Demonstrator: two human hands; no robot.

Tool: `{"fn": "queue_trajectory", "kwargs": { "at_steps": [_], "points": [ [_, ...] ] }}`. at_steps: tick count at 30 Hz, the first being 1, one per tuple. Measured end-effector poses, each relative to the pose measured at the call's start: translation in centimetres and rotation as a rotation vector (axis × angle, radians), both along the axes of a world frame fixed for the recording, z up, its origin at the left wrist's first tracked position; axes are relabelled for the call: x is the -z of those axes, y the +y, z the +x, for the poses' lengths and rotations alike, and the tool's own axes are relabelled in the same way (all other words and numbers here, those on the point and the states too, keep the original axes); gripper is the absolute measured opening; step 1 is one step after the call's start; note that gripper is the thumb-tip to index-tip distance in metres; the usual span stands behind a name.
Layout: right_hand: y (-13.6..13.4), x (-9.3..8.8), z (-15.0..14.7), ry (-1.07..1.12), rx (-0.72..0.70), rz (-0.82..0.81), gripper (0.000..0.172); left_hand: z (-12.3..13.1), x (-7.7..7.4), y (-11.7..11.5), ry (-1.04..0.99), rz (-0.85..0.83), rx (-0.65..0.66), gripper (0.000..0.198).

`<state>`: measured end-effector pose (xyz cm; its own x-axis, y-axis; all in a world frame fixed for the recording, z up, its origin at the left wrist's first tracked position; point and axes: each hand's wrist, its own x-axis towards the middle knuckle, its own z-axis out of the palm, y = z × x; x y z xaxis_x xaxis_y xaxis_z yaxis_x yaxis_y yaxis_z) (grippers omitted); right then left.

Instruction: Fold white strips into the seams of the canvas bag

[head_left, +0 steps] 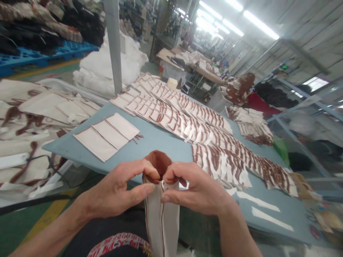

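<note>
Between my hands hangs a cream fabric tube (pixel 169 228) with brown-edged seams and a brown lining showing at its open top. My left hand (pixel 125 187) pinches the top rim on the left side of the front seam, thumb outside and fingers inside. On the other side of that seam, my right hand (pixel 193 187) pinches the rim the same way. Both sets of fingertips almost meet at the seam. The tube's lower end runs out of the picture.
A blue-grey table (pixel 158 141) lies ahead, bearing a flat cream panel (pixel 107 136) with brown lines and long overlapping rows of similar pieces (pixel 171 117). White strips (pixel 272 218) lie at right. A grey post (pixel 114 46) rises at the table's far side. Fabric heaps (pixel 40 107) sit left.
</note>
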<state>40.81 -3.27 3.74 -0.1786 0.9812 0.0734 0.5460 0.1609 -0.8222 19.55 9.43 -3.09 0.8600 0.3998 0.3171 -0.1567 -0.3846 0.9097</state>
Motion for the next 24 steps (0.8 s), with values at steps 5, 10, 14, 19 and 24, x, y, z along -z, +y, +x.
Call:
{"fn": "queue_trajectory", "kwargs": {
  "at_steps": [5, 10, 14, 19, 24],
  "points": [
    [0.1, 0.9, -0.9, 0.017, 0.03, -0.048, 0.029, 0.6, -0.4, -0.3, 0.008, 0.125, -0.035, 0.013],
    [-0.3, 3.3, -1.7, 0.125, 0.075, -0.104, 0.032, 0.0, 0.2, -1.0, 0.047, 0.251, -0.043, 0.019],
    [-0.7, 4.7, -2.0, 0.227, 0.096, -0.165, 0.045, -0.8, 0.3, -1.6, 0.053, 0.382, -0.054, 0.022],
    [-0.4, 5.4, -1.9, 0.426, 0.066, -0.271, 0.057, -1.0, 0.6, -1.8, 0.057, 0.294, -0.035, 0.025],
    [0.4, 6.2, -2.6, 0.601, -0.003, -0.33, 0.065, -1.4, 1.8, -2.0, 0.195, -0.308, 0.031, 0.031]
  ]
}}
